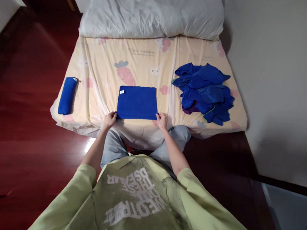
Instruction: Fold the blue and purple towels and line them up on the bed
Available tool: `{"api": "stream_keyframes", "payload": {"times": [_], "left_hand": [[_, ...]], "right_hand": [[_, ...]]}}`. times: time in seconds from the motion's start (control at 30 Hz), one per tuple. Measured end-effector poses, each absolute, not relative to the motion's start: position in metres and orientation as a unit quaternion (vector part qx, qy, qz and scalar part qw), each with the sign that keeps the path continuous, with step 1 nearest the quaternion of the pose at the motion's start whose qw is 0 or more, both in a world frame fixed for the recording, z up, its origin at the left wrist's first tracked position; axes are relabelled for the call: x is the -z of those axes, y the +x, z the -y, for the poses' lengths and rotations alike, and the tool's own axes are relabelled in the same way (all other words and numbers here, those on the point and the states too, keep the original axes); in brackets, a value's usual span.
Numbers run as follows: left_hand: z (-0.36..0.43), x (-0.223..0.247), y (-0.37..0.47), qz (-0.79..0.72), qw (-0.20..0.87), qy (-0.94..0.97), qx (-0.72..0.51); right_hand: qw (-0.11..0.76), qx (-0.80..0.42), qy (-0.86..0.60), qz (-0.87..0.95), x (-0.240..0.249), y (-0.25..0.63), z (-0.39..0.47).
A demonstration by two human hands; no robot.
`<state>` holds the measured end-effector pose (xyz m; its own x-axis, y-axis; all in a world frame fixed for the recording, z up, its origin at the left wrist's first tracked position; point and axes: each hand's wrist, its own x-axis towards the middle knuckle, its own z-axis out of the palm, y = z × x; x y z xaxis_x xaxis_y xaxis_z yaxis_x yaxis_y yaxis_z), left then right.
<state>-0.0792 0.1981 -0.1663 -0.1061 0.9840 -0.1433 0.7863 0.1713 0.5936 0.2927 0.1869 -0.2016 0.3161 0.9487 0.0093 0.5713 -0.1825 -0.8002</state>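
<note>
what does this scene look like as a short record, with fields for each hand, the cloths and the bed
Left hand: pinching the near left corner of the flat blue cloth
Right hand: at its near right corner
Flat cloth: white tag near its far left corner
Left side: rolled blue cloth
Right side: loose pile of blue cloths, a bit of purple showing
Bed: patterned sheet, white quilt at the far end

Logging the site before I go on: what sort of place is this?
Probably a bedroom: there's a cartoon-print sheet spread like bedding, and a puffy pale quilt bunched at its far end.
</note>
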Motion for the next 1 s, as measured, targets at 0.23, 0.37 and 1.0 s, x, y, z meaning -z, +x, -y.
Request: {"api": "stream_keyframes", "payload": {"times": [0.23,0.37,1.0], "left_hand": [[-0.192,0.159,-0.080,-0.708,0.279,0.615,-0.207],[-0.193,0.159,-0.084,-0.702,0.278,0.631,-0.179],[-0.203,0.175,-0.082,-0.731,0.271,0.593,-0.201]], "right_hand": [[0.335,-0.263,-0.729,0.535,0.202,0.296,-0.184],[0.334,-0.256,-0.730,0.539,0.204,0.297,-0.185],[0.344,-0.243,-0.735,0.531,0.204,0.295,-0.187]]}}
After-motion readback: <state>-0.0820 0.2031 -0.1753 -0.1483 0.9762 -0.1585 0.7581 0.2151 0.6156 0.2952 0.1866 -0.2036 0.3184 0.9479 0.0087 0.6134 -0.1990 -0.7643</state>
